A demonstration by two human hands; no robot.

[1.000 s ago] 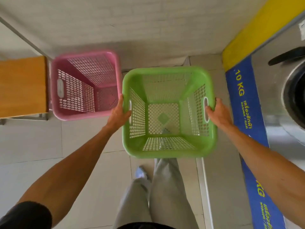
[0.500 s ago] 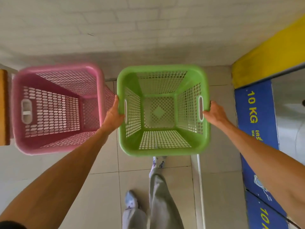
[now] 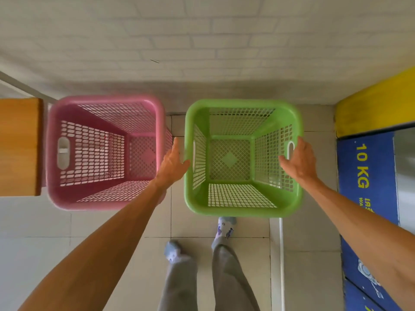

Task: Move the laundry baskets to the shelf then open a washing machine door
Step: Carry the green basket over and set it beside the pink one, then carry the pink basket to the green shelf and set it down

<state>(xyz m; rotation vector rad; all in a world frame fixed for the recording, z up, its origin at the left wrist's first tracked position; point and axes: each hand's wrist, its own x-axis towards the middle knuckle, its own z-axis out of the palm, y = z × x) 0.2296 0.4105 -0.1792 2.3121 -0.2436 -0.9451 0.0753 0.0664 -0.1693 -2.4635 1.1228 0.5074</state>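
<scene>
Green basket between both hands: left hand open, flat against its left wall; right hand loosely open at the right handle, gripping nothing.

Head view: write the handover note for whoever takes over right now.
Left hand: open, beside the green basket, at its left rim.
Right hand: open, fingers loose at the right handle slot, not gripping.
Green basket sits upright and empty on the floor; pink basket stands to its left, next to a wooden surface.
Done: cannot tell whether either basket is at its final spot.
Left: confirm shelf placement, then open the washer door on the right.
</scene>
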